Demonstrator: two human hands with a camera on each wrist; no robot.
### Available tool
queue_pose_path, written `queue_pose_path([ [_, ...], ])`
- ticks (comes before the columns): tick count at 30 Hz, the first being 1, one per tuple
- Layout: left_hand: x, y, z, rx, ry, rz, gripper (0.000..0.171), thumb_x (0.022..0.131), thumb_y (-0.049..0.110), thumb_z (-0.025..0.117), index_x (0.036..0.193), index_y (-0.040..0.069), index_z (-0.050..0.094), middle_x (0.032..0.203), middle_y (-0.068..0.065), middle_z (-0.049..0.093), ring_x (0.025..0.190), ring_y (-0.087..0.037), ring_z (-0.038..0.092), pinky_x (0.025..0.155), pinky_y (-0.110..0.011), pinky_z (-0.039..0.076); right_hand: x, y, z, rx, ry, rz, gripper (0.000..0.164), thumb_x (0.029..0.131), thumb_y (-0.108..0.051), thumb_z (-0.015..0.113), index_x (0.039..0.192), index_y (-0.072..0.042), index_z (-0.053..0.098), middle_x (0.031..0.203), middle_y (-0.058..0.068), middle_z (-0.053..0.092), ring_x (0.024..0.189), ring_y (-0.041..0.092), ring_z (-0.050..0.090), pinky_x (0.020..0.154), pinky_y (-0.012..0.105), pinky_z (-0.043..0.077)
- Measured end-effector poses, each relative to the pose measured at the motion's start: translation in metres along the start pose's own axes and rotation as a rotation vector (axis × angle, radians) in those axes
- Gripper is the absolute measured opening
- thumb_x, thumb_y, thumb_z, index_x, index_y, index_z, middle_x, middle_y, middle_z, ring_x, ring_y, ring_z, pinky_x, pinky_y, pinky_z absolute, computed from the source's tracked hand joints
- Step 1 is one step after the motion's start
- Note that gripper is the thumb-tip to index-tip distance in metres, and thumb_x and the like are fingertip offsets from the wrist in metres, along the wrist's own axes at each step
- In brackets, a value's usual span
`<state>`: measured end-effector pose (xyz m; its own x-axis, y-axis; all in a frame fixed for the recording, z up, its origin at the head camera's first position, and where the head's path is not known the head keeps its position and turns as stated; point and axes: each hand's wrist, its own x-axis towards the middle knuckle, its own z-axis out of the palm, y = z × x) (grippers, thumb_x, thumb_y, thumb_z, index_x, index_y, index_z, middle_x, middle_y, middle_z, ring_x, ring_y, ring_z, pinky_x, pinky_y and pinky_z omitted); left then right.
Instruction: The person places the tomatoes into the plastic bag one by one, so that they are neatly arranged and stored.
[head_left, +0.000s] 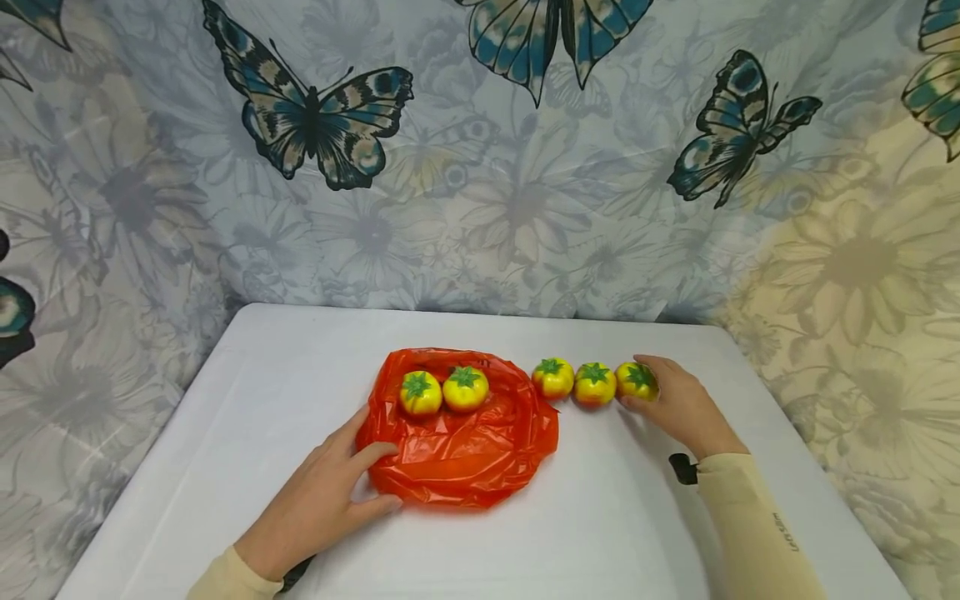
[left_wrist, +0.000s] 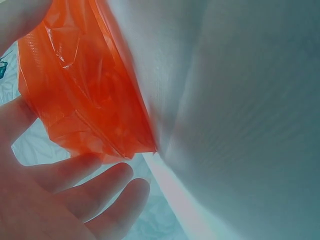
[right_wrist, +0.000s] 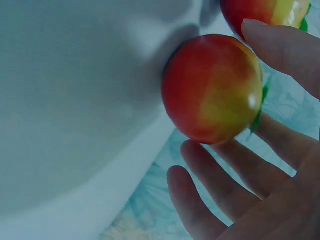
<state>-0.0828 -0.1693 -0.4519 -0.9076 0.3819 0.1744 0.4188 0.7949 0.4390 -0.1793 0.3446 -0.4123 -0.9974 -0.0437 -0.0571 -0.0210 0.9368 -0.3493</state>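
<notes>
A crumpled red plastic bag (head_left: 465,467) lies on the white table, with two yellow-red tomatoes (head_left: 421,393) with green leafy tops on its far part. My left hand (head_left: 330,483) rests at the bag's left edge, fingers spread and fairly straight; the left wrist view shows the fingertips (left_wrist: 122,172) along the bag's edge. To the right of the bag, three more such tomatoes stand in a row: one at the bag's edge (head_left: 552,379), a middle one (head_left: 595,385) and an end one (head_left: 636,380). My right hand (head_left: 686,408) has its thumb and fingers round the end tomato (right_wrist: 212,90).
The white table (head_left: 585,533) has its far edge near a wall covering (head_left: 525,208) of flowers and butterflies. Both forearms wear cream sleeves (head_left: 757,525), and a dark band (head_left: 683,468) shows at the right wrist.
</notes>
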Motion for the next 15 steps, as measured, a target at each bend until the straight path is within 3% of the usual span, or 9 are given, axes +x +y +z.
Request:
queue_pose_path([
  [9, -0.0003, 0.0011, -0.0011, -0.015, -0.019, -0.009, 0.055, 0.085, 0.057, 0.089, 0.130, 0.031, 0.071, 0.175, -0.021, 0.034, 0.144, -0.042, 0.057, 0.109, -0.063, 0.054, 0.0025, 0.0080, 0.0068, -0.001, 0.022, -0.019, 0.078, 0.099, -0.033, 0.078, 0.159, 0.002, 0.043, 0.158, 0.036, 0.048, 0.142, 0.059, 0.047, 0.117, 0.075, 0.038],
  [15, 0.0009, 0.0016, -0.0019, -0.020, -0.020, -0.012, 0.055, 0.084, 0.056, 0.090, 0.130, 0.030, 0.072, 0.174, -0.022, 0.035, 0.145, -0.043, 0.056, 0.110, -0.064, 0.054, -0.0048, 0.0092, -0.0012, 0.004, 0.045, -0.021, 0.078, 0.099, -0.035, 0.078, 0.158, 0.002, 0.044, 0.157, 0.036, 0.049, 0.140, 0.058, 0.048, 0.116, 0.075, 0.039],
])
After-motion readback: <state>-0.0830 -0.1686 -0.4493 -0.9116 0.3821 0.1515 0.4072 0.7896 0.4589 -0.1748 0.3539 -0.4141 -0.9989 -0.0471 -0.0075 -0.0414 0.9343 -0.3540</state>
